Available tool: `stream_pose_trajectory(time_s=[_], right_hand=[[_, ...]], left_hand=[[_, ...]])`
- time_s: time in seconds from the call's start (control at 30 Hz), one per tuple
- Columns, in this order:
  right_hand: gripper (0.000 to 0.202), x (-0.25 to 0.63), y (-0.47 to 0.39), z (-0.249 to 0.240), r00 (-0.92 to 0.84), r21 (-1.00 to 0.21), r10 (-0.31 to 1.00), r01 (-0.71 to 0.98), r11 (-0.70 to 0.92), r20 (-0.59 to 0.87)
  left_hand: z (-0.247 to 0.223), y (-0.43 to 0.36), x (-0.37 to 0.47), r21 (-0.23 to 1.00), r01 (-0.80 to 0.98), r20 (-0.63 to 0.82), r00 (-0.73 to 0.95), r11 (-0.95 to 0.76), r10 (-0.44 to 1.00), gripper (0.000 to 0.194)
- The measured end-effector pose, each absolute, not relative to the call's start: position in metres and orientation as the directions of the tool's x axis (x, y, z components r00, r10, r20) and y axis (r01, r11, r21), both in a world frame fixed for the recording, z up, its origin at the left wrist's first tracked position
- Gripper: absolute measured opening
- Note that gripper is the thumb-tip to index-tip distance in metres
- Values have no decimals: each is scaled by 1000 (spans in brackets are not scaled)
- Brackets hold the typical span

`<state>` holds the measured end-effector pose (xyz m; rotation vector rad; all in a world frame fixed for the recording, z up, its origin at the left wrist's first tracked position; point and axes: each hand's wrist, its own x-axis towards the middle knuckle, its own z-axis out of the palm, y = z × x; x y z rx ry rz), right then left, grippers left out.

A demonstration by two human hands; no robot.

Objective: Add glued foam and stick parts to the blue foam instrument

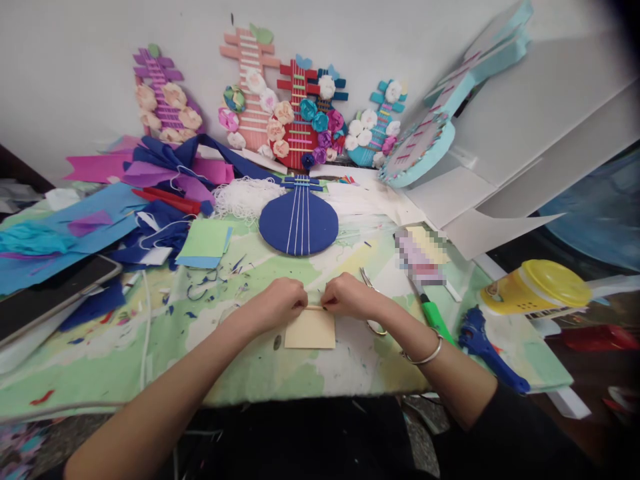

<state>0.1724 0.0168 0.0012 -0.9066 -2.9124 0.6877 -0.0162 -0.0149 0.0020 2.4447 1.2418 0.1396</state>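
Note:
Between my hands lies a cream square of paper [310,332], its far edge turned over in a narrow fold or roll. My left hand [283,300] pinches the left end of that edge, fingers closed. At the right end, my right hand [353,297] pinches the same edge with its fingertips. Just beyond them rests a dark blue lute-shaped craft piece [299,223] with white strings down its front. Scissors [369,280] lie partly hidden beneath my right wrist. The paper's near part is flat on the table.
A green-handled cutter [435,321], blue glue gun [487,347] and yellow-lidded cup [540,287] are on the right. Left are green and blue paper squares [205,243], a phone [55,293] and coloured scraps. White string [245,200] and flowered instrument models [300,113] stand behind.

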Motion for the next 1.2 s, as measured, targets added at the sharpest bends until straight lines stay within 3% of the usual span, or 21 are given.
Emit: stream_pose_trajectory(time_s=[0.2, 0.37, 0.57, 0.77, 0.87, 1.07, 1.2], right_hand=[[18, 174, 18, 1, -795, -483, 591, 573, 662, -134], [20, 173, 18, 2, -802, -502, 584, 560, 659, -129], [21, 171, 13, 1, -811, -461, 579, 546, 699, -84], [25, 173, 6, -3, -858, -328, 513, 488, 809, -12], [26, 174, 1, -7, -865, -258, 501, 482, 838, 13], [26, 175, -9, -16, -865, -106, 484, 473, 875, 131], [24, 177, -13, -18, -872, -63, 459, 455, 888, 168]], left_hand=[[-6, -25, -15, 326, 753, 28, 597, -572, 802, 25], [-20, -35, -14, 183, 780, 106, 589, -598, 801, 23], [-26, -51, -12, 36, 770, 204, 619, -637, 759, 22], [-30, -62, -9, -166, 754, 257, 656, -636, 710, 20], [-32, -70, -3, -183, 782, 288, 622, -596, 728, 21], [-34, -86, 11, -101, 867, 352, 489, -487, 798, 22], [-38, -90, 12, -125, 877, 393, 472, -463, 789, 30]])
